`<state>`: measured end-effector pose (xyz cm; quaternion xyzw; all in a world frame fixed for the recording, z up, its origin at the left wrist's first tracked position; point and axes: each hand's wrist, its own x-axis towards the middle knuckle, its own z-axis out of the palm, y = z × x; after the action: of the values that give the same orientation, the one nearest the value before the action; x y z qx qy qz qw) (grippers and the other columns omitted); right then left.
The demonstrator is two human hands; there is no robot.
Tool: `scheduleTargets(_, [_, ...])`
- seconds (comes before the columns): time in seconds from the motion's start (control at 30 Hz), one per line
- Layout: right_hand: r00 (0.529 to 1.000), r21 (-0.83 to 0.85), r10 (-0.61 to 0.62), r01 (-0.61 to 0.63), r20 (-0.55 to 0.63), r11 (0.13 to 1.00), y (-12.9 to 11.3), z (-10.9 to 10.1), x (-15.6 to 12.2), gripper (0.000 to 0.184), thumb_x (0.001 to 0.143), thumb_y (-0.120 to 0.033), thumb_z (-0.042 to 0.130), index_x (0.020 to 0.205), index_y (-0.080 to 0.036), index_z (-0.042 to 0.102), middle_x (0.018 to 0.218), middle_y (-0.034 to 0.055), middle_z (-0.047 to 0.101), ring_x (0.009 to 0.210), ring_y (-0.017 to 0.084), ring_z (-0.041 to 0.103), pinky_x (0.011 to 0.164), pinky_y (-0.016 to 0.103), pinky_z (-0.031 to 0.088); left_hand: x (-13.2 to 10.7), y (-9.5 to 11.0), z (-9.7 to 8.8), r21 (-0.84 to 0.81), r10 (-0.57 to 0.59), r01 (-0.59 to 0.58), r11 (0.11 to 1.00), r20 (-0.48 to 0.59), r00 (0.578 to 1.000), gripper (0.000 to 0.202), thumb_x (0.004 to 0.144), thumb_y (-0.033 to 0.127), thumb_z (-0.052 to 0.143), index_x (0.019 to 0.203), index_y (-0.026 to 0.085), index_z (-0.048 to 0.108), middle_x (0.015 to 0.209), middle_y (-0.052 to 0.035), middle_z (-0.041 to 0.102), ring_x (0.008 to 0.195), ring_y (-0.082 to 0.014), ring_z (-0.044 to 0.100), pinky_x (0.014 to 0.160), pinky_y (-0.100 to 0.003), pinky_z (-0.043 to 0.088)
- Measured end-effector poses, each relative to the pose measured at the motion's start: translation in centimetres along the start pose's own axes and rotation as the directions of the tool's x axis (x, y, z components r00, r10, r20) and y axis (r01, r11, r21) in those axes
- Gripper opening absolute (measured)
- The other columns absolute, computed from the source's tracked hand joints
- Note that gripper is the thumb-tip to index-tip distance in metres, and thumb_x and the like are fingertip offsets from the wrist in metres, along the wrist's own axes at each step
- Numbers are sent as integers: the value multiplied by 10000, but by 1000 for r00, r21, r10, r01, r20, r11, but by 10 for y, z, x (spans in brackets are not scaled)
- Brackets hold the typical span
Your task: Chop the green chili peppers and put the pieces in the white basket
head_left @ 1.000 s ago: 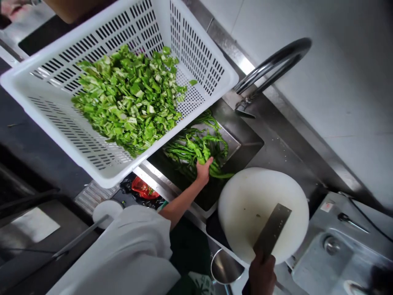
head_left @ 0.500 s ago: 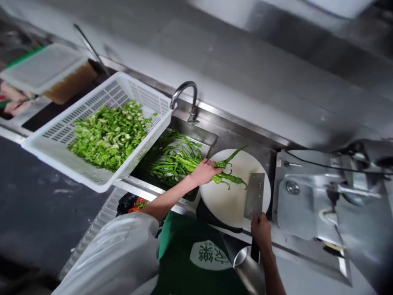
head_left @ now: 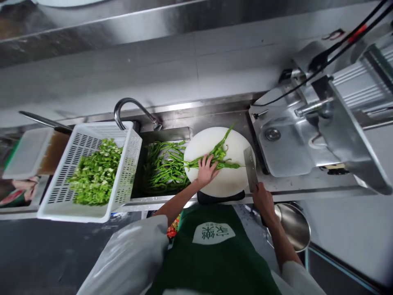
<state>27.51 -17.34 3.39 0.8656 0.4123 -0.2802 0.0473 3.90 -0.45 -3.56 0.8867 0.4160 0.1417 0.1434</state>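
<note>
Several long green chili peppers [head_left: 218, 152] lie in a loose bunch on the round white cutting board [head_left: 227, 185]. My left hand [head_left: 206, 172] rests on the bunch with its fingers spread. My right hand [head_left: 262, 200] is closed round the handle of a cleaver [head_left: 251, 167], whose broad blade stands at the board's right edge, just past the pepper tips. Left of the board, a sink [head_left: 172, 134] holds many more whole chili peppers [head_left: 167, 168].
A white plastic basket [head_left: 124, 180] with chopped green peppers [head_left: 95, 174] stands left of the sink, near a curved faucet [head_left: 132, 100]. At right is a metal slicing machine [head_left: 285, 143]. A metal pot [head_left: 293, 225] sits below the counter edge. A shelf [head_left: 153, 20] overhangs the back.
My left hand has put the peppers down on the board and spread its fingers over them. The cleaver has moved to the board's right edge. The camera view has levelled.
</note>
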Motion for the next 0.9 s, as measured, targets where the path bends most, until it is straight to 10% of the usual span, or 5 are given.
scheduleTargets(0.13, [998, -11, -51, 52, 36, 999, 4, 6, -5, 318, 1114, -326, 341, 1210, -144, 583, 882, 125, 733, 805, 250, 695, 681, 316, 339, -18, -13, -5, -47, -4, 5, 999, 16, 1000, 289, 1040, 269, 535, 1270, 239, 708, 1183, -145, 666, 1145, -321, 598, 1061, -562, 438])
scheduleTargets(0.4, [998, -8, -49, 49, 37, 999, 7, 9, -2, 309, 1119, -339, 330, 1184, -160, 574, 839, 98, 708, 744, 231, 663, 658, 309, 308, -63, -14, -8, -258, -3, -26, 966, -111, 994, 278, 1075, 311, 459, 1108, 207, 715, 1044, -105, 592, 1019, -233, 564, 928, -383, 525])
scheduleTargets(0.57, [998, -5, -70, 70, 3, 998, 6, 11, -3, 284, 1118, -320, 344, 1172, -153, 568, 849, 103, 714, 747, 221, 652, 655, 318, 264, -91, -38, -1, -222, 41, -42, 974, -7, 999, 339, 1056, 249, 401, 917, 222, 709, 884, -46, 559, 884, -194, 526, 831, -328, 535])
scheduleTargets(0.9, [989, -56, -150, 151, 17, 987, 7, 11, 0, 287, 1121, -300, 310, 1167, -157, 556, 853, 108, 726, 760, 242, 682, 648, 326, 268, -17, -16, -8, -248, 183, -144, 958, 143, 973, 230, 1013, 350, 641, 1195, 253, 744, 1363, -115, 612, 1246, -291, 576, 1097, -475, 477])
